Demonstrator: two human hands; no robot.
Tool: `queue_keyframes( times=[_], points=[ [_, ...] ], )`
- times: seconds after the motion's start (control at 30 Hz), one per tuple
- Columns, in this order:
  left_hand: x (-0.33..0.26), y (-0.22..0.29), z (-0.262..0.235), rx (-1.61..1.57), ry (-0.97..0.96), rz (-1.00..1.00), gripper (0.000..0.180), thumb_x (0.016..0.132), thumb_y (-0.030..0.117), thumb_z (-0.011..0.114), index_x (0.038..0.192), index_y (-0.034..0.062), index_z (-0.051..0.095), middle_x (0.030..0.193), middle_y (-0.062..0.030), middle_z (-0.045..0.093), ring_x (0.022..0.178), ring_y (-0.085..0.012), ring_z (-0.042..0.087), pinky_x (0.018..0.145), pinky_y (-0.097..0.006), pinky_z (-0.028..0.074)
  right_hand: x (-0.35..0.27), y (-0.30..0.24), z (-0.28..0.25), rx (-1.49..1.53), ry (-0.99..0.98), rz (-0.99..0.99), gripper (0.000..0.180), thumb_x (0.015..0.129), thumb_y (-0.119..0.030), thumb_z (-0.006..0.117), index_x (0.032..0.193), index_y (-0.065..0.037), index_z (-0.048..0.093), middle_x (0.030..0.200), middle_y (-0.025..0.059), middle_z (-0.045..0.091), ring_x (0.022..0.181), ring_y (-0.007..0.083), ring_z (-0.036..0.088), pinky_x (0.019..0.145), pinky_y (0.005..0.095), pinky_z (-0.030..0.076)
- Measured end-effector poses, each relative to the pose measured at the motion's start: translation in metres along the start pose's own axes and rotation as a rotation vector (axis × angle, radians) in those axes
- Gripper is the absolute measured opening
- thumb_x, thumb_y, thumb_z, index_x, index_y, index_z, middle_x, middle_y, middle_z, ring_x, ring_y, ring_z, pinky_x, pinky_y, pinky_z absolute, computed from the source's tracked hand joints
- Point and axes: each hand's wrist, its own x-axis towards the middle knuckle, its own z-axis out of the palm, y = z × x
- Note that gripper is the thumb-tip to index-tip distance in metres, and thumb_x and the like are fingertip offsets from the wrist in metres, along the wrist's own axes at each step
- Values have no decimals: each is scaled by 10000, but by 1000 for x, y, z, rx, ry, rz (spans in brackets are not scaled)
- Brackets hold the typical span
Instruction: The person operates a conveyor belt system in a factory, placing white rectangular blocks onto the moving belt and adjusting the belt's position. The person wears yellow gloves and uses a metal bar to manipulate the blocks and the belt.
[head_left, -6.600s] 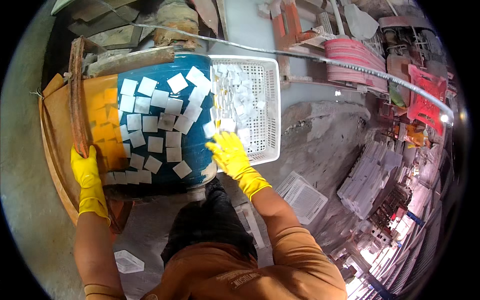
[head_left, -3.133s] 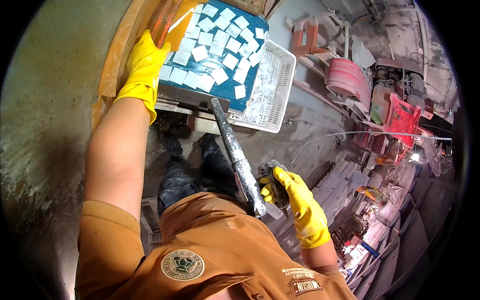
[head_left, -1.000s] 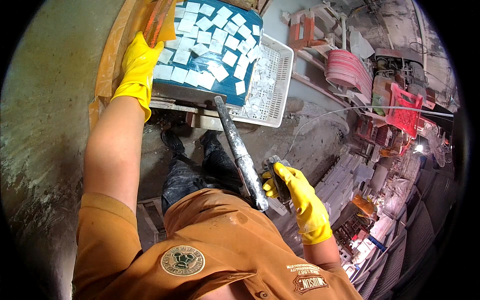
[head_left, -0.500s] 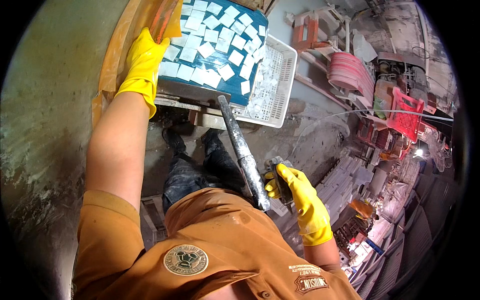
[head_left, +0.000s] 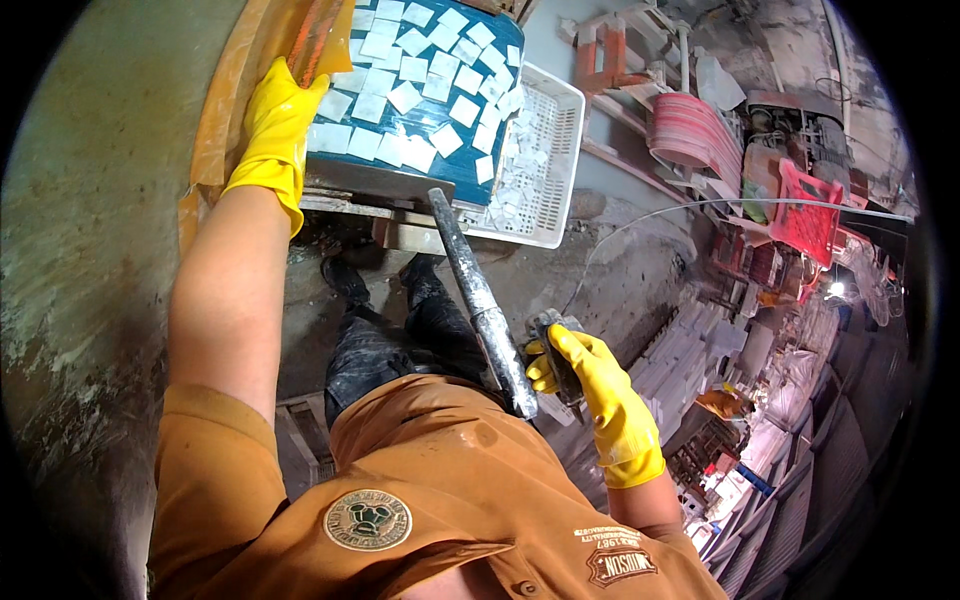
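My left hand [head_left: 278, 120], in a yellow rubber glove, is closed at the edge of an orange-yellow sheet [head_left: 338, 45]. Orange-red strips [head_left: 318, 38] run up from beside its thumb; the fingertips are hidden. Right of it, a blue surface [head_left: 420, 126] carries many small white square tiles [head_left: 404, 97], loosely scattered. My right hand [head_left: 606, 395], also gloved in yellow, grips a dark grey, flat block-like piece [head_left: 562, 362] between thumb and fingers. Just left of that piece, a paint-stained metal pipe [head_left: 478, 295] slants from the blue surface's near edge toward my waist.
A white perforated plastic crate [head_left: 545, 170] with white pieces stands against the blue surface's right side. Farther right are stacked pink-red items [head_left: 690, 135], a red plastic crate [head_left: 808, 210] and long pale slabs [head_left: 670, 370]. A thin pale hose [head_left: 760, 201] arcs across the right side.
The whole scene has shifted slightly left in the picture. Both hands keep their holds, and the tiles lie in the same arrangement.
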Motion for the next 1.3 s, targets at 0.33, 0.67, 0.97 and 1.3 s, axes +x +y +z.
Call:
queue_keyframes(
  times=[0.33, 0.67, 0.97, 1.3],
  points=[
    [2, -4, 1, -19, -2, 22, 787, 873, 492, 747, 1456, 22, 502, 1416, -229, 599, 1307, -406, 579, 1095, -469, 454, 0, 5, 0, -14, -2, -15, 506, 1033, -422, 613, 1183, 56, 684, 916, 136, 738, 770, 198, 701, 752, 315, 577],
    [3, -4, 3, -20, 40, 13, 674, 881, 420, 772, 1393, 38, 559, 1348, -210, 652, 1262, -393, 614, 1063, -444, 475, -2, -1, 6, -63, -8, -44, 485, 1045, -395, 595, 1176, 63, 688, 911, 142, 737, 771, 204, 699, 750, 319, 573],
    [3, -4, -1, -17, 1, 10, 770, 858, 498, 757, 1433, 43, 520, 1392, -217, 616, 1285, -393, 597, 1072, -467, 474, 0, -2, 9, -80, -11, -40, 480, 1039, -399, 604, 1163, 57, 689, 915, 142, 738, 783, 204, 699, 751, 319, 572],
    [10, -14, 7, -66, 29, 61, 682, 836, 485, 769, 1337, 58, 592, 1294, -216, 670, 1205, -402, 642, 1020, -473, 498, -2, -7, 17, -89, 25, -18, 459, 1020, -388, 636, 1130, 53, 694, 899, 144, 737, 761, 209, 695, 740, 320, 574]
  ],
)
